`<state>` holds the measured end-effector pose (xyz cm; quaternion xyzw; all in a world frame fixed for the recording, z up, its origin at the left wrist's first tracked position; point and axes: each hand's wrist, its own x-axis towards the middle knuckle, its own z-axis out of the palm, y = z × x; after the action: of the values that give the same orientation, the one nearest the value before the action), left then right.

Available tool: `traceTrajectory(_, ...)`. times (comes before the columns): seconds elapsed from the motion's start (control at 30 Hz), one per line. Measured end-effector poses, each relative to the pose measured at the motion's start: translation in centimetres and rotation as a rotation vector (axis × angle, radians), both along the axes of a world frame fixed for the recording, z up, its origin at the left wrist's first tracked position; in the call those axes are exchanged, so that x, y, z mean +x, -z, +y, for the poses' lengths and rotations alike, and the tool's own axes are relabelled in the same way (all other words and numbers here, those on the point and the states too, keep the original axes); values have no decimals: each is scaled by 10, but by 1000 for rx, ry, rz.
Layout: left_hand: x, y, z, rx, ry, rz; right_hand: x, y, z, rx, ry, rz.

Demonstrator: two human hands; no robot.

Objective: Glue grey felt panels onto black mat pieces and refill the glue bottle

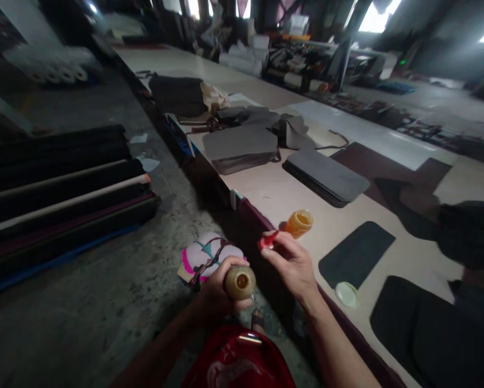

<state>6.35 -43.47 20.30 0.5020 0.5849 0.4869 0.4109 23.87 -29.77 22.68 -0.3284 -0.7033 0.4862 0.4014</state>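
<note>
My left hand (221,291) is wrapped round a brownish bottle (233,285) whose open mouth faces up toward me. Between the thumb and fingers of my right hand (292,264) is a small red cap (268,240). Just beyond that hand, an open jar (300,223) with amber contents stands on the table near its edge. A pale round lid (347,295) lies to the right of my right forearm, at the corner of a dark rounded fabric piece (357,253).
Stacks of grey cut pieces (326,175) and a larger grey stack (242,148) lie along the long table (266,202). A padded seat (213,253) stands below the table edge. Dark fabric rolls (64,188) are piled on the floor at left.
</note>
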Motion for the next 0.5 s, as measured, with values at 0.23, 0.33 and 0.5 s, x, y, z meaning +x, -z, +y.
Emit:
traceTrajectory(0.23,-45,-9,-21,-33,-163,25,106,123,-60,-309,54,-751)
traceTrajectory(0.33,-58,-8,-25,-36,-236,13,156,138,-77,-416,158,-784)
traceTrajectory(0.5,-47,-10,-22,-31,-240,-15,136,85,-57,-534,370,-356)
